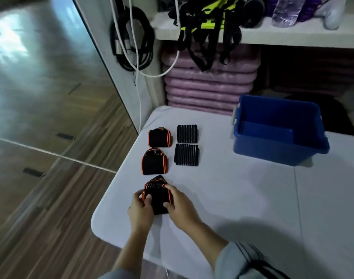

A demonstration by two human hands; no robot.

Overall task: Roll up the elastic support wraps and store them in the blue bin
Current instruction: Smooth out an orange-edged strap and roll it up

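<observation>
The left hand (141, 207) is pinching the left edge of the orange-trimmed elastic wrap (157, 195), which is lying near the white table's (232, 198) front-left corner, and the right hand (179, 204) is gripping its right edge. Being light, soft and springy, the wrap is likely needing firm pinches at both ends. The blue bin (272, 153) is sitting well apart.

Lower centre of frame: the left hand (141, 211) and right hand (181, 207) grip the near wrap (157, 198) by its sides on the white tabletop (242, 198). Above it, two orange-edged wraps (155, 164) (159, 136) lie in a column. Two striped wraps (186, 155) (187, 133) lie just right of these. The bin (281, 152) stands upper right, well apart.
</observation>
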